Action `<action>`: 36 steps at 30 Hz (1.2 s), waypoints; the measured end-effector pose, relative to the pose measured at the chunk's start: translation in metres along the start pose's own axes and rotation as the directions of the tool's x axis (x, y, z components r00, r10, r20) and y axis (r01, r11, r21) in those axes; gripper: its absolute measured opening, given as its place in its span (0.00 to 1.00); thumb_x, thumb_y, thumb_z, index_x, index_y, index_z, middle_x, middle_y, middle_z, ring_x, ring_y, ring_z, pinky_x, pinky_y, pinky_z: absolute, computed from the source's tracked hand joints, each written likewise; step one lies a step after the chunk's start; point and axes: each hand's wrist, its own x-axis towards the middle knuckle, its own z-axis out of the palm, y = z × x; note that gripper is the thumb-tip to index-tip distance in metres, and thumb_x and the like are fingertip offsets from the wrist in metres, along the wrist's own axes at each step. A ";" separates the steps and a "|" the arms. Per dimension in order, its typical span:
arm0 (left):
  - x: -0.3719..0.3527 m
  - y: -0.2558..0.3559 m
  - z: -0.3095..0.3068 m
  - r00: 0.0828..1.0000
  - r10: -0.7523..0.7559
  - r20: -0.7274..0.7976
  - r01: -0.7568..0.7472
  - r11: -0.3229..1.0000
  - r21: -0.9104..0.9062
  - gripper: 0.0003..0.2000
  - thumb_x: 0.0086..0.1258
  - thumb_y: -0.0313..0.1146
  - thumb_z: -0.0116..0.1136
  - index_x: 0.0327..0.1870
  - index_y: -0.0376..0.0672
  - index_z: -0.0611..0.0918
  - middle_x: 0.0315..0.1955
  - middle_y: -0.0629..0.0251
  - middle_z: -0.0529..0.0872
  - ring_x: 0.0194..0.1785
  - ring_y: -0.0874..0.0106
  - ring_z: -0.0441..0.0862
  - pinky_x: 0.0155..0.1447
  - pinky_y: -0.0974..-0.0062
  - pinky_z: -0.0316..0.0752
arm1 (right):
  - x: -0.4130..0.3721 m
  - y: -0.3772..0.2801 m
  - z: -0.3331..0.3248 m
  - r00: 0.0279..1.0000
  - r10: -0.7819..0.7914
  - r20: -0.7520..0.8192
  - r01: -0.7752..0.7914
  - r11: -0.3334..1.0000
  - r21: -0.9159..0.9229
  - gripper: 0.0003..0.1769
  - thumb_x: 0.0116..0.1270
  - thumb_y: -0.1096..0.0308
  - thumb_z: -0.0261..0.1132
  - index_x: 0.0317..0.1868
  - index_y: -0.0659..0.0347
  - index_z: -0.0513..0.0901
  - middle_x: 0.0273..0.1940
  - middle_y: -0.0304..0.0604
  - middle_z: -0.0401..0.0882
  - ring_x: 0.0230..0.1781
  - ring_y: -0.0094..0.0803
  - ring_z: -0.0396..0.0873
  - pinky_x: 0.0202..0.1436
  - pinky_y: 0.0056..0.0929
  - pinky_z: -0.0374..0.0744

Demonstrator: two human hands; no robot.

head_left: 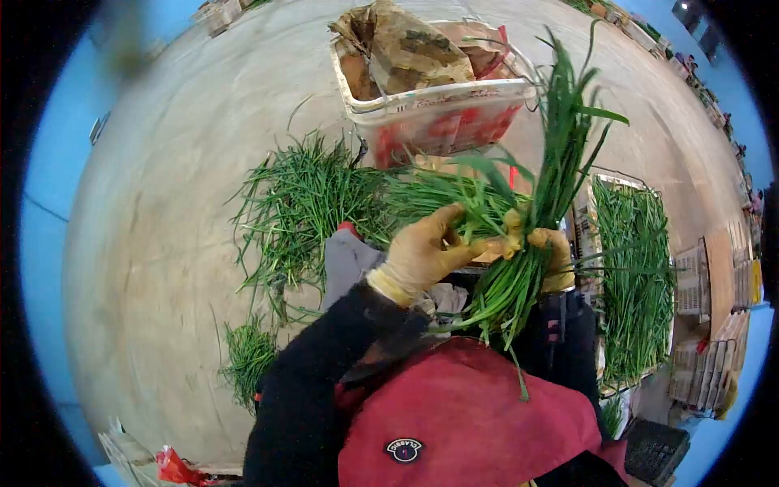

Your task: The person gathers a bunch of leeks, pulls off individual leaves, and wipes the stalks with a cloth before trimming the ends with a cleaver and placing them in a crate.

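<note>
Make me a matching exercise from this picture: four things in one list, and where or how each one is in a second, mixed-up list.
1 bunch of greens
2 plastic tub
3 loose greens
4 tray

A spread on the floor, left
B gripped by left hand and right hand
C holds brown paper
D at right, filled with greens

Pairs: 1-B, 2-C, 3-A, 4-D

Bunch of greens [519, 284] at centre, gripped by left hand [422, 256] and right hand [553, 260]. Crate [430, 114] on the floor [162, 243] at 12 o'clock, behind the bunch. Loose pile [300, 203] at 10 o'clock and small heap [247, 353] at 8. Tray [621, 178] at 3 o'clock, with stacked crates [714, 341] beyond it.
</note>
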 end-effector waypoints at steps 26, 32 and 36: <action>0.005 -0.026 -0.095 0.751 0.145 -0.644 -0.402 0.875 -0.271 0.10 0.73 0.25 0.51 0.51 0.37 0.80 0.41 0.59 0.85 0.28 0.74 0.80 0.33 0.77 0.76 | -0.021 -0.017 0.012 0.999 0.009 -0.053 0.000 0.985 0.171 0.29 0.49 0.70 0.71 0.55 0.67 0.78 0.39 0.43 0.83 0.32 0.31 0.80 0.39 0.28 0.80; 0.007 -0.070 -0.227 0.628 0.162 -0.761 -0.119 0.987 0.112 0.17 0.73 0.24 0.51 0.61 0.39 0.76 0.35 0.66 0.81 0.34 0.77 0.75 0.41 0.79 0.75 | -0.034 -0.026 -0.045 0.983 -0.176 -0.044 0.181 0.971 0.159 0.31 0.47 0.72 0.66 0.55 0.73 0.75 0.39 0.57 0.82 0.33 0.46 0.82 0.41 0.41 0.82; 0.006 -0.086 -0.199 0.713 0.141 -0.687 -0.124 0.989 0.074 0.17 0.70 0.23 0.55 0.60 0.39 0.78 0.41 0.66 0.82 0.41 0.76 0.78 0.48 0.78 0.76 | -0.052 -0.018 -0.060 0.989 -0.151 -0.007 0.142 0.911 0.387 0.33 0.53 0.67 0.63 0.61 0.71 0.70 0.46 0.56 0.79 0.35 0.41 0.79 0.42 0.40 0.80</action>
